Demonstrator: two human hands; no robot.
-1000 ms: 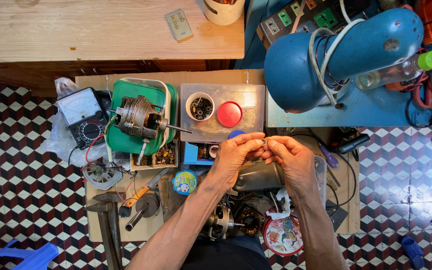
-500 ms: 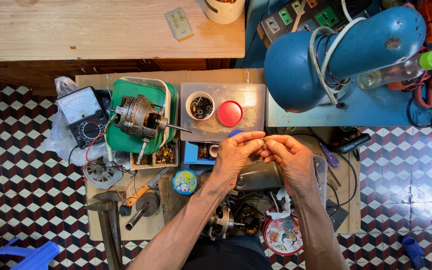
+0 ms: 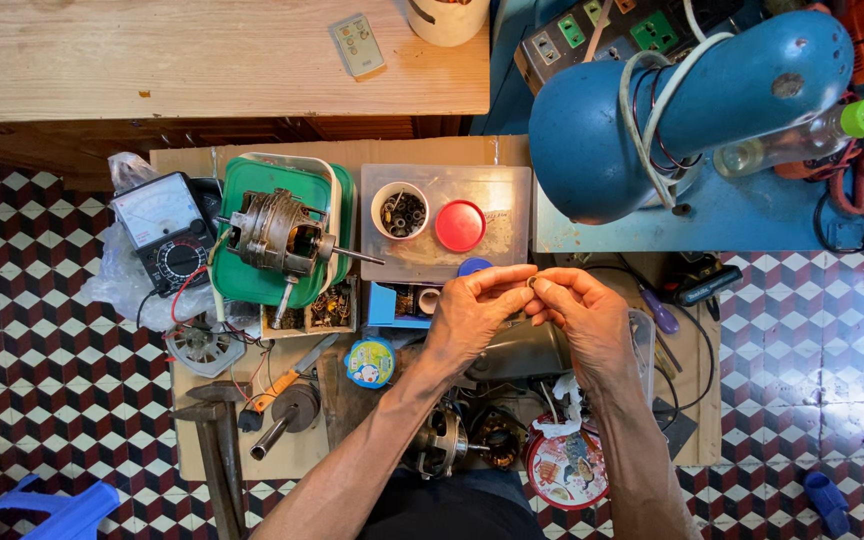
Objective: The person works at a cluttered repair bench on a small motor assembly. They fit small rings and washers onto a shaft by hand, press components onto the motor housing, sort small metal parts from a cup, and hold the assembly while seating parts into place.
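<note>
My left hand (image 3: 474, 310) and my right hand (image 3: 582, 312) meet fingertip to fingertip over the middle of the work mat. Between the fingertips sits a tiny metal part (image 3: 531, 283), pinched from both sides. Under the hands lies a dark grey motor housing (image 3: 522, 352). A fan motor with a shaft (image 3: 282, 235) rests on a green tray (image 3: 248, 185) to the left. Behind the hands stand a white cup of small parts (image 3: 400, 210) and a red lid (image 3: 460, 226) on a clear tray (image 3: 497, 195).
An analogue multimeter (image 3: 166, 232) lies at the left. A blue machine (image 3: 672, 105) with white cable stands at the back right. A hammer (image 3: 214, 440), a screwdriver (image 3: 277, 385), a stator (image 3: 440, 440) and a round tin (image 3: 566, 470) lie near me. A wooden bench (image 3: 172, 60) is behind.
</note>
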